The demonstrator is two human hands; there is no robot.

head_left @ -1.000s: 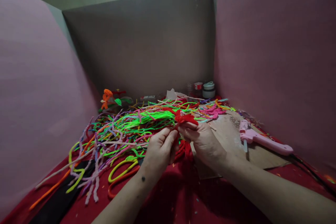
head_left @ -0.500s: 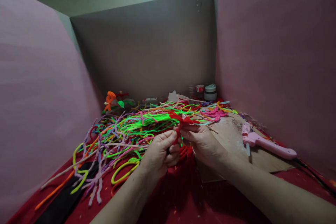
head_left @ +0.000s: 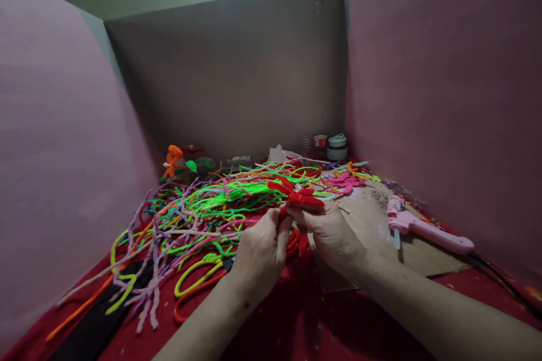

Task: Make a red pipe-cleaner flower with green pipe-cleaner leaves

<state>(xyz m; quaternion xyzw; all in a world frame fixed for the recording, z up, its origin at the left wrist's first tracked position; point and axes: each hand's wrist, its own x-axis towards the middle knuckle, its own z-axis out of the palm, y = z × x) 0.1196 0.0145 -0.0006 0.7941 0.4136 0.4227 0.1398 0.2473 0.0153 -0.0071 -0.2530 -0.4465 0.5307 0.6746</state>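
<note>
Between my two hands is a red pipe cleaner flower, its looped petals fanned out above the fingers. My left hand pinches its lower part, with the back of the hand turned up and the fingertips partly hidden. My right hand grips it just under the petals, thumb and fingers pressed together. Behind the flower spreads a heap of coloured pipe cleaners, bright green in the middle. Scissors with yellow and orange handles lie beside my left wrist, their blades hidden.
A pink glue gun rests on a cardboard sheet at the right, its cord trailing off. An orange pipe cleaner flower stands back left. A lidded jar is at the back. Pink side panels and a grey back panel enclose the table.
My left hand has rolled over, so its back now faces up while it pinches the flower's lower part. The red petals show more spread out. The view has shifted slightly.
</note>
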